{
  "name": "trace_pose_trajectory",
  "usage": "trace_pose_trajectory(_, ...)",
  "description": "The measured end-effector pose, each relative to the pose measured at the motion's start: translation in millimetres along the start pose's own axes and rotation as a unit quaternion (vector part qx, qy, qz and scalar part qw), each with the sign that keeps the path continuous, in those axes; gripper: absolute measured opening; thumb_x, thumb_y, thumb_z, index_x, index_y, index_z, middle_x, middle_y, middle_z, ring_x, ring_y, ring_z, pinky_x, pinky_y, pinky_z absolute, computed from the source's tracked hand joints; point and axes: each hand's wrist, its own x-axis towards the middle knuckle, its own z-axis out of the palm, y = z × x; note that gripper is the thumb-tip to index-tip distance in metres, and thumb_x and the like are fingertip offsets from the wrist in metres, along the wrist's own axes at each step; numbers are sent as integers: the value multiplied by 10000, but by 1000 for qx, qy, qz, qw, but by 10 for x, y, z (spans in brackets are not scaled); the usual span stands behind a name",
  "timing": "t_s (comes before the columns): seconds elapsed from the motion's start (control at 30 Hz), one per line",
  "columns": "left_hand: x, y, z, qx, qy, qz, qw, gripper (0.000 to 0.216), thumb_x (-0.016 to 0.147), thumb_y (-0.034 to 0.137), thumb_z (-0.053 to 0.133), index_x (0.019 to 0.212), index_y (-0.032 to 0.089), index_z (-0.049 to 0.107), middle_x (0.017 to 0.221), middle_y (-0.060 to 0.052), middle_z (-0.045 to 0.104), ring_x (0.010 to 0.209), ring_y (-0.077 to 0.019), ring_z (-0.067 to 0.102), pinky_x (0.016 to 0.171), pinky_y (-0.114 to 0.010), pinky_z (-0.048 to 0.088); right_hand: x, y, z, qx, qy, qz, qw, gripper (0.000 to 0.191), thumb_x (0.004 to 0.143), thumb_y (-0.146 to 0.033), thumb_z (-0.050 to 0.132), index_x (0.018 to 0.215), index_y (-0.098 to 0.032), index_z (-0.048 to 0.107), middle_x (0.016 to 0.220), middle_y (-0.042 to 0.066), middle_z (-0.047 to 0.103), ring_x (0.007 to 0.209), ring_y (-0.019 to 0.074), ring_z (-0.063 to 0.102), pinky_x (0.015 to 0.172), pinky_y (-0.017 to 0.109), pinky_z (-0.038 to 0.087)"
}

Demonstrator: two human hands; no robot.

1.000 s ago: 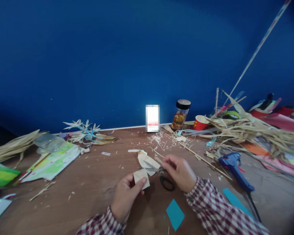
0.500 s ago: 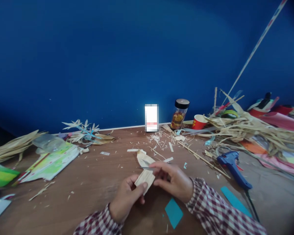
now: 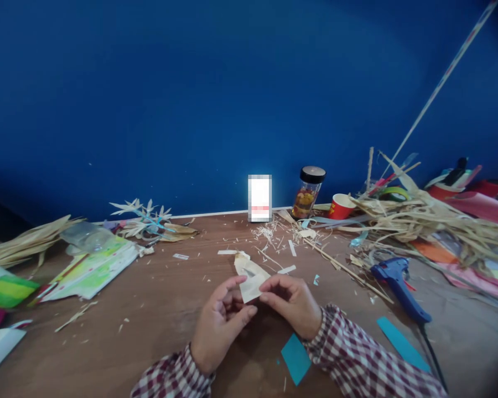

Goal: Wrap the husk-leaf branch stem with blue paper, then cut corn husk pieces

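A flat, pale piece of dried husk (image 3: 252,284) lies in front of me between both hands, its far end curled and brownish. My right hand (image 3: 292,304) pinches the near right edge of it between thumb and fingertips. On the other side, my left hand (image 3: 222,320) is open, thumb and fingers spread apart, close by the husk's left edge. A greyish mark or thin object shows on the husk's surface; I cannot make out which. A teal paper diamond (image 3: 296,359) rests on the table under my right wrist.
Right: a blue glue gun (image 3: 400,287), a teal strip (image 3: 402,342), a heap of dried husks (image 3: 435,221). Behind: a lidded jar (image 3: 306,199), a red paper cup (image 3: 342,206), pale scraps (image 3: 268,235). Left: a husk flower (image 3: 147,218) and a green-and-white sheet (image 3: 93,271).
My left hand has let go of the pale husk piece and opened. My right hand, earlier beside a thin dark tool, now pinches the husk's edge. The view has shifted slightly.
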Motion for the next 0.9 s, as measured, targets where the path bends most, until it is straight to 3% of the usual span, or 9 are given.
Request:
trace_pose_trajectory(0.1, 8, -55, -19, 72, 53, 10, 996, 205, 619, 243, 713, 811, 176, 691, 749, -72, 695, 655, -170, 614, 609, -250, 500, -15, 0, 19, -24, 13, -9, 1000, 141, 735, -296, 626, 784, -164, 640, 681, 2, 618, 609, 120, 537, 566, 226, 424)
trace_pose_trajectory(0.17, 11, -63, -29, 116, 78, 19, 990, 135, 625, 260, 708, 734, 180, 710, 738, -70, 705, 667, -179, 623, 632, -252, 500, -24, -2, 25, -27, 8, -14, 1000, 167, 727, -291, 632, 846, -173, 634, 675, -5, 607, 586, 114, 521, 542, 221, 414)
trace_pose_trajectory(0.27, 1, -33, -28, 126, 78, 20, 989, 121, 639, 269, 697, 726, 186, 710, 709, -59, 706, 665, -179, 625, 633, -247, 498, -33, -3, 30, -13, -8, -7, 1000, 221, 716, -286, 638, 910, -183, 617, 665, -14, 595, 557, 107, 503, 513, 215, 401)
trace_pose_trajectory(0.47, -1, -33, -20, 73, 53, -4, 996, 156, 659, 281, 685, 753, 158, 694, 615, -27, 661, 596, -132, 585, 577, -212, 480, -27, 2, 46, 44, -22, 41, 998, 164, 736, -305, 615, 799, -155, 636, 599, -21, 576, 519, 90, 478, 484, 198, 377)
trace_pose_trajectory(0.7, 43, -156, -16, -53, 65, -71, 994, 221, 619, 300, 720, 765, 137, 691, 641, -29, 684, 590, -112, 601, 617, -222, 504, 8, -24, 58, 41, 15, 35, 998, 141, 716, -282, 636, 714, -141, 646, 571, -19, 580, 519, 90, 483, 495, 198, 382)
trace_pose_trajectory(0.9, 24, -141, 13, -95, 94, -90, 987, 224, 574, 280, 754, 733, 133, 694, 702, -38, 703, 620, -111, 619, 629, -210, 510, 11, -27, 64, 71, 32, 53, 996, 139, 685, -277, 663, 690, -145, 621, 539, -31, 577, 484, 82, 485, 471, 190, 383)
